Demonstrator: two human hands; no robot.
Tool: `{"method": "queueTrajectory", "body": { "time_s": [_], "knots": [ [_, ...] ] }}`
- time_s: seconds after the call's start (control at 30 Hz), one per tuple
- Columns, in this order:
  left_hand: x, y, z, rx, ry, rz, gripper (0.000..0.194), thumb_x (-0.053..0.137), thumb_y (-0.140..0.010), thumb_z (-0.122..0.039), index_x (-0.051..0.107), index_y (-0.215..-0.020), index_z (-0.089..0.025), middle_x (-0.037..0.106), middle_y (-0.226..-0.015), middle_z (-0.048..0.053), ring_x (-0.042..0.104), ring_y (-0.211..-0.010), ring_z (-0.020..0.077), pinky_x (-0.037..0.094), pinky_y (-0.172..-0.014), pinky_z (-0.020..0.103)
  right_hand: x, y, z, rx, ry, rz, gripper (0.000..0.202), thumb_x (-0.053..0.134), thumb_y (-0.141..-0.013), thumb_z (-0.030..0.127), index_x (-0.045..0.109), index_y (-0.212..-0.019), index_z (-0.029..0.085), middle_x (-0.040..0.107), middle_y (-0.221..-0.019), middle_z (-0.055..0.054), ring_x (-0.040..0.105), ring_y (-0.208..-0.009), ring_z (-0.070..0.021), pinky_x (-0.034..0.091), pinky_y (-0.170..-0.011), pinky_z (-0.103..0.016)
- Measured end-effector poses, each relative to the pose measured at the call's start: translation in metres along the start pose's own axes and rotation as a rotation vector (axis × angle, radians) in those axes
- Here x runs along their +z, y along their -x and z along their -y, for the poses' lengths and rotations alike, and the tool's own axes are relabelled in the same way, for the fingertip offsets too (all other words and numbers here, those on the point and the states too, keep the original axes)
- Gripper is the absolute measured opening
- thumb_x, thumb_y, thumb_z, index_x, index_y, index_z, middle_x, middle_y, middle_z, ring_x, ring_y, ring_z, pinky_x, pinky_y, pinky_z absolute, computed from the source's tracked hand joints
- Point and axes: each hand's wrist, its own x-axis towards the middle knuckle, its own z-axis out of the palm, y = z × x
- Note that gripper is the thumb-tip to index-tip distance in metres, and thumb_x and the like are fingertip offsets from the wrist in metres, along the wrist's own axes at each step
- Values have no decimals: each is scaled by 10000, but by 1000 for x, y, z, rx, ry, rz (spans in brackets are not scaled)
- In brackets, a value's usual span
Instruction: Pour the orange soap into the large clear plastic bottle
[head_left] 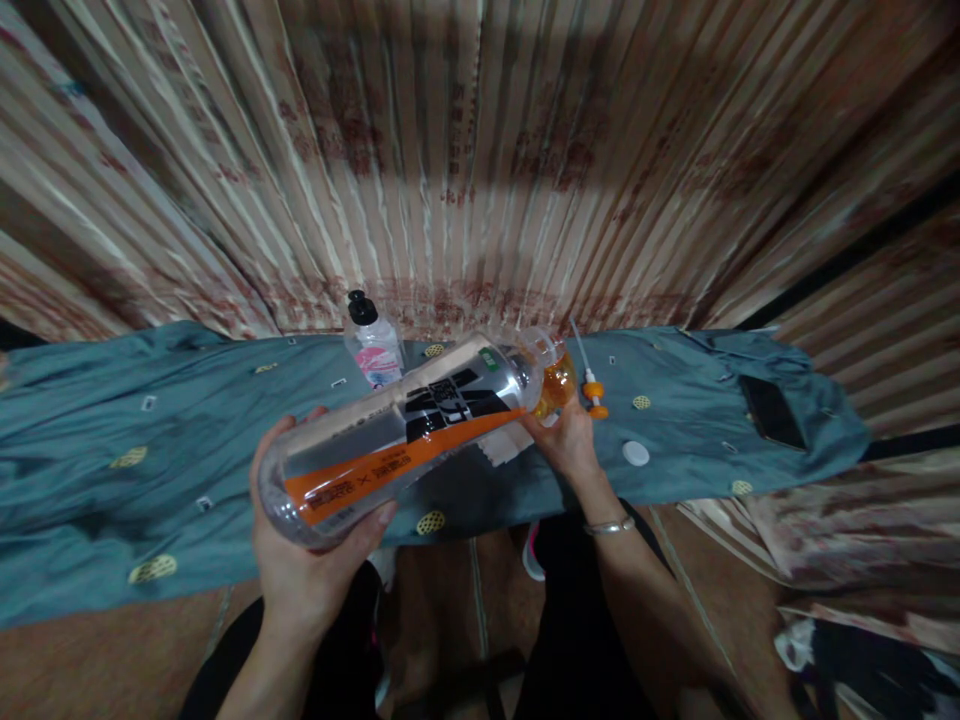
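Observation:
My left hand (pixel 311 560) is wrapped round the base of a large clear plastic bottle (pixel 420 425) with a silver, black and orange label. The bottle is tilted, its neck pointing right. At that neck, my right hand (pixel 566 440) grips a small clear bottle (pixel 556 385) with amber liquid inside. The two mouths are close together; whether they touch, I cannot tell. Just beyond my right hand lies an orange pump top (pixel 593 395) with a thin tube. A white round cap (pixel 636 454) rests to the right.
A clear bottle with a black cap (pixel 363 308) and pink label stands behind the large bottle. A dark phone (pixel 772 412) lies far right on the teal cloth (pixel 187 440). Under the large bottle is a pale piece of paper (pixel 506 443). A pleated curtain (pixel 465 180) hangs behind.

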Motion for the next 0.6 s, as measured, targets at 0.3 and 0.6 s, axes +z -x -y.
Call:
{"method": "queueTrajectory", "body": {
  "time_s": [0.3, 0.6],
  "knots": [
    [5, 5, -6, -25, -7, 25, 1284, 1072, -472, -290, 540, -1637, -385, 667, -1671, 141, 688, -1489, 419, 575, -1195, 621, -2, 0, 3, 18, -36, 3, 716, 789, -852, 613, 655, -1383, 151, 824, -1165, -194, 832, -1082, -417, 709, -917, -595],
    [-1, 4, -4, -20, -55, 22, 1308, 1083, -510, -327, 497, -1679, -373, 671, -1667, 128, 705, -1469, 410, 622, -1172, 580, -5, -1, 5, 51, -32, 45, 718, 803, -823, 554, 641, -1387, 141, 818, -1203, -213, 831, -1115, -427, 698, -972, -616]
  ]
}}
